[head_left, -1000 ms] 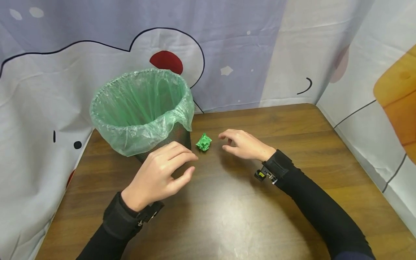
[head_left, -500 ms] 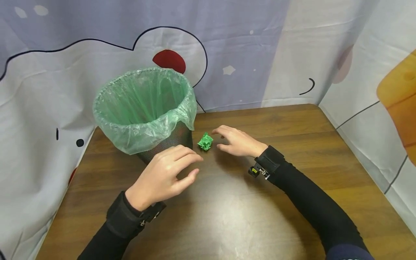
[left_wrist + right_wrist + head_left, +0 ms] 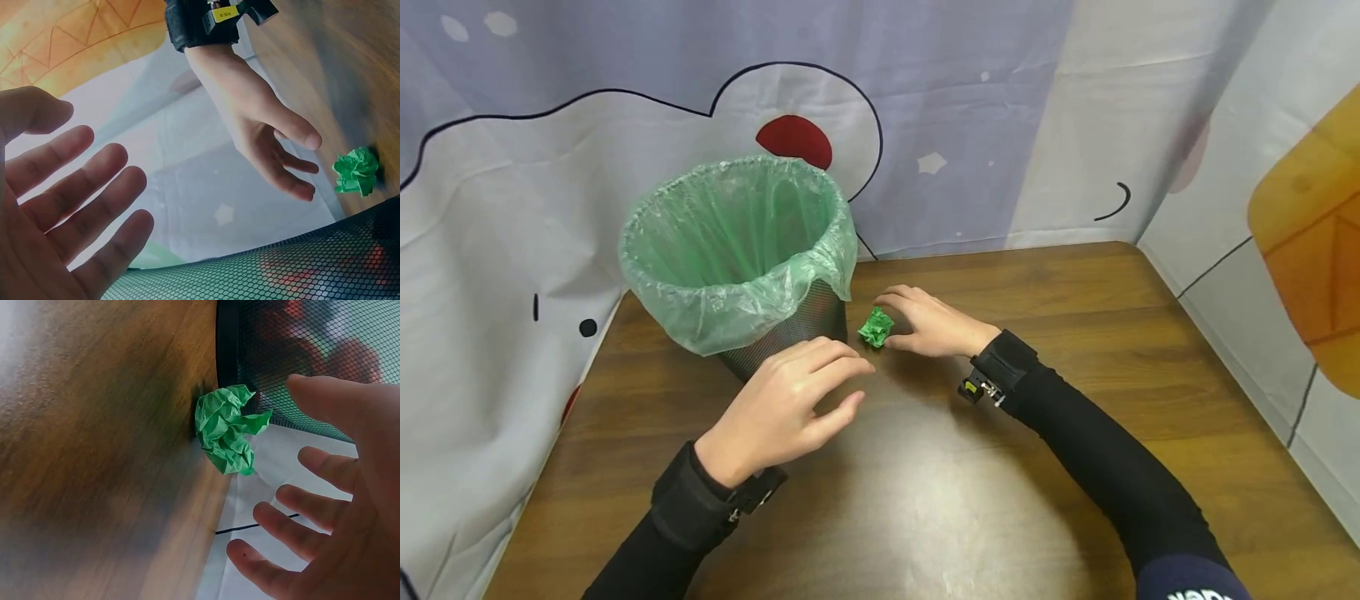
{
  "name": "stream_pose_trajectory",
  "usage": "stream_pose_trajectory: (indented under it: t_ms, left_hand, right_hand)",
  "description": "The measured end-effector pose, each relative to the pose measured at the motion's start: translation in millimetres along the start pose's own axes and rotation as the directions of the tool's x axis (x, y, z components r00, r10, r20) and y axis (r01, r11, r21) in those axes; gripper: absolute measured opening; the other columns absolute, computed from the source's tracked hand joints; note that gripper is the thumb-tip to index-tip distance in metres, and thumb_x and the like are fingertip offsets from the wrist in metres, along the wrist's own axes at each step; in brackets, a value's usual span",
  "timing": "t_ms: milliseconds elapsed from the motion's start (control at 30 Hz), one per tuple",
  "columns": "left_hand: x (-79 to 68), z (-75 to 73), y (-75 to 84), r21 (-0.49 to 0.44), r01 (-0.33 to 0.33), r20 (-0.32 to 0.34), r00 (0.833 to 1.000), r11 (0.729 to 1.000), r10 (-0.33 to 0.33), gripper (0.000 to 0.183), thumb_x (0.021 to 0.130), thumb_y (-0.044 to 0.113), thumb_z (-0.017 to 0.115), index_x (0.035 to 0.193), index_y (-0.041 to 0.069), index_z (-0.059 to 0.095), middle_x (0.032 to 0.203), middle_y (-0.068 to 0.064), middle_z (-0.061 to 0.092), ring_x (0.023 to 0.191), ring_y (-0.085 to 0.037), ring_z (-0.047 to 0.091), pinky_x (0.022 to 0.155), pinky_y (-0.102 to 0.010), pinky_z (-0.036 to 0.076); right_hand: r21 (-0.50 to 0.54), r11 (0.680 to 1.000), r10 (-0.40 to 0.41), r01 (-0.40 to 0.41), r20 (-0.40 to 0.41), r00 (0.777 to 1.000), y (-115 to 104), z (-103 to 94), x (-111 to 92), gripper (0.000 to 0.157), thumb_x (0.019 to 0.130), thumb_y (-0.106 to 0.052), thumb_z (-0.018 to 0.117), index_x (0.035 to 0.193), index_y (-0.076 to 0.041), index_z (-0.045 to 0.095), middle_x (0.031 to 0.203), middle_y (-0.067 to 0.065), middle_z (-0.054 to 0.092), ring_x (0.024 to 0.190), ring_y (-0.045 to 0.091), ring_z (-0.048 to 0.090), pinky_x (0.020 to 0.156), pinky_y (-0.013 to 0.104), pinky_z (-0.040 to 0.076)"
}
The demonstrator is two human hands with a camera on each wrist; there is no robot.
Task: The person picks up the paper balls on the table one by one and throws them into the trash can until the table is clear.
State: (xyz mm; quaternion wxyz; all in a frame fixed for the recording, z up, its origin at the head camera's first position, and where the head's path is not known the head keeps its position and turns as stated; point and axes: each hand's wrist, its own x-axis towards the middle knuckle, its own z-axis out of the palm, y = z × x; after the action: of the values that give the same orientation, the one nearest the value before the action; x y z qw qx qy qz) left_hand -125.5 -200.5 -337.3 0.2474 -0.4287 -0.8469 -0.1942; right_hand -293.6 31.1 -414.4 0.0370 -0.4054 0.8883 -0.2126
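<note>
A crumpled ball of green paper [image 3: 876, 327] lies on the wooden table, just right of a mesh bin. My right hand [image 3: 932, 323] hovers beside it, thumb and fingers spread on its right side. In the right wrist view a gap shows between the fingers and the green paper ball [image 3: 226, 430]. My left hand [image 3: 786, 404] is held in the air in front of the bin, fingers loosely bent and holding nothing. The left wrist view has its spread fingers [image 3: 103, 187] at the left.
The black mesh bin [image 3: 805, 321] stands at the table's back left. A green plastic liner [image 3: 722, 321] is folded over its rim. Some reddish things [image 3: 356, 359] show dimly through the mesh. A printed curtain [image 3: 955, 125] hangs behind and to the right of the table [image 3: 1037, 292].
My right hand has moved left, closer to the green paper ball. The left hand has barely shifted, and the paper ball stays where it was beside the bin.
</note>
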Motion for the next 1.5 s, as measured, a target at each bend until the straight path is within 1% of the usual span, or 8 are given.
stream_pose_trajectory:
  t_ms: [200, 367, 467, 600, 767, 1100, 1367, 1500]
  left_hand:
    - [0.4, -2.0, -0.7, 0.002, 0.012, 0.011, 1.000, 1.000, -0.012, 0.023, 0.092, 0.019, 0.065, 0.113, 0.012, 0.072, 0.109, 0.003, 0.069, 0.103, -0.015, 0.065, 0.094, -0.032, 0.052]
    - [-1.3, -2.3, -1.2, 0.009, 0.024, 0.021, 0.999, 1.000, -0.024, 0.023, 0.092, 0.020, 0.065, 0.113, 0.013, 0.071, 0.109, 0.003, 0.069, 0.103, -0.014, 0.065, 0.092, -0.032, 0.053]
    - [-2.0, -1.8, -1.4, 0.009, 0.023, 0.020, 1.000, 1.000, -0.023, 0.023, 0.093, 0.021, 0.063, 0.113, 0.012, 0.071, 0.109, 0.003, 0.069, 0.103, -0.014, 0.065, 0.093, -0.033, 0.052]
    - [-2.4, -1.0, -1.4, 0.006, 0.023, 0.016, 1.000, 1.000, -0.023, 0.023, 0.094, 0.020, 0.062, 0.113, 0.012, 0.071, 0.109, 0.003, 0.069, 0.104, -0.014, 0.065, 0.096, -0.033, 0.052]
    - [-3.8, 0.1, -2.2, 0.008, 0.029, 0.018, 0.999, 1.000, -0.029, 0.022, 0.094, 0.021, 0.062, 0.112, 0.012, 0.071, 0.109, 0.003, 0.069, 0.101, -0.014, 0.065, 0.090, -0.032, 0.053]
    - [-5.2, 2.1, -4.3, 0.010, 0.015, -0.006, 1.000, 1.000, -0.015, 0.022, 0.093, 0.022, 0.062, 0.111, 0.013, 0.071, 0.107, 0.005, 0.068, 0.098, -0.013, 0.064, 0.086, -0.031, 0.053]
    - [-4.4, 2.2, -3.4, 0.001, 0.033, 0.014, 0.999, 0.999, -0.033, 0.023, 0.092, 0.022, 0.063, 0.111, 0.012, 0.071, 0.107, 0.004, 0.068, 0.098, -0.013, 0.064, 0.087, -0.032, 0.053]
    - [-4.7, 3.0, -3.3, 0.006, 0.038, 0.018, 0.999, 0.999, -0.038, 0.023, 0.093, 0.022, 0.063, 0.112, 0.013, 0.071, 0.107, 0.004, 0.068, 0.100, -0.013, 0.065, 0.093, -0.033, 0.052]
  right_hand:
    - [-0.050, 0.999, -0.018, 0.018, 0.016, 1.000, 0.0, 1.5, 5.9, 0.070, 0.089, -0.033, 0.075, 0.148, -0.009, 0.047, 0.152, 0.011, 0.044, 0.137, 0.031, 0.045, 0.107, 0.054, 0.043]
    - [-0.032, 0.999, 0.004, -0.002, 0.048, 0.999, -0.9, 5.4, 9.9, 0.070, 0.089, -0.033, 0.075, 0.149, -0.010, 0.047, 0.154, 0.013, 0.041, 0.139, 0.033, 0.044, 0.108, 0.057, 0.041]
    - [-0.039, 0.999, 0.019, -0.016, 0.078, 0.997, -1.8, 9.0, 12.1, 0.068, 0.090, -0.034, 0.074, 0.149, -0.015, 0.048, 0.156, 0.015, 0.039, 0.140, 0.035, 0.042, 0.110, 0.059, 0.039]
    - [-0.102, 0.995, 0.013, -0.002, 0.109, 0.994, -1.8, 13.9, 14.5, 0.061, 0.091, -0.035, 0.073, 0.146, -0.019, 0.053, 0.157, 0.017, 0.038, 0.140, 0.038, 0.042, 0.108, 0.061, 0.040]
    - [-0.140, 0.990, 0.008, 0.010, 0.133, 0.991, -0.1, 18.5, 15.1, 0.055, 0.092, -0.032, 0.072, 0.143, -0.019, 0.058, 0.154, 0.017, 0.043, 0.138, 0.038, 0.045, 0.105, 0.061, 0.043]
    - [-0.188, 0.980, -0.044, 0.059, 0.079, 0.996, 6.6, 21.8, 12.7, 0.044, 0.092, -0.026, 0.073, 0.134, -0.017, 0.065, 0.125, 0.007, 0.061, 0.116, 0.028, 0.060, 0.093, 0.050, 0.053]
    - [-0.207, 0.976, -0.051, 0.059, 0.046, 0.998, 8.5, 18.8, 6.6, 0.036, 0.091, -0.024, 0.073, 0.125, -0.015, 0.070, 0.121, 0.007, 0.063, 0.107, 0.023, 0.064, 0.087, 0.045, 0.054]
    - [-0.194, 0.980, -0.031, 0.039, 0.045, 0.999, 9.1, 16.6, 2.2, 0.035, 0.092, -0.025, 0.072, 0.125, -0.014, 0.070, 0.122, 0.009, 0.061, 0.107, 0.025, 0.064, 0.088, 0.045, 0.054]
